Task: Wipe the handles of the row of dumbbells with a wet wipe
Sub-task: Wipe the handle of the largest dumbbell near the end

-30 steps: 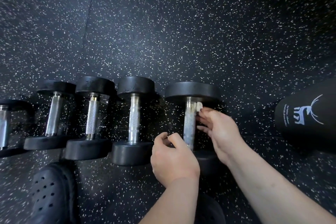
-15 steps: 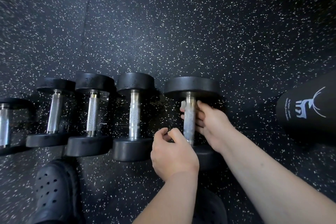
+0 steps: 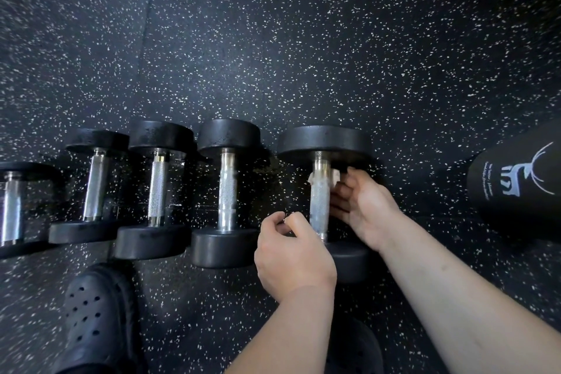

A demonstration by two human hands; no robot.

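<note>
Several black dumbbells with chrome handles lie in a row on the speckled rubber floor. My right hand (image 3: 362, 206) curls round the upper handle of the rightmost dumbbell (image 3: 321, 143) from the right, holding a small white wet wipe (image 3: 329, 181) against the handle (image 3: 319, 209); only a bit of the wipe shows. My left hand (image 3: 291, 255) sits at the near end of that dumbbell with fingers curled, thumb and forefinger close together, and I see nothing in it. It hides the near weight. The neighbouring dumbbell (image 3: 227, 191) lies just to the left.
A black bottle or bag with a white deer logo (image 3: 516, 188) lies at the right edge. A dark perforated clog (image 3: 97, 319) stands at the lower left, another dark shoe (image 3: 355, 349) under my arms. Open floor stretches beyond the dumbbells.
My right hand has stayed high on the rightmost handle, shifting the wipe from its right side to its left and back across. My left hand has barely moved.
</note>
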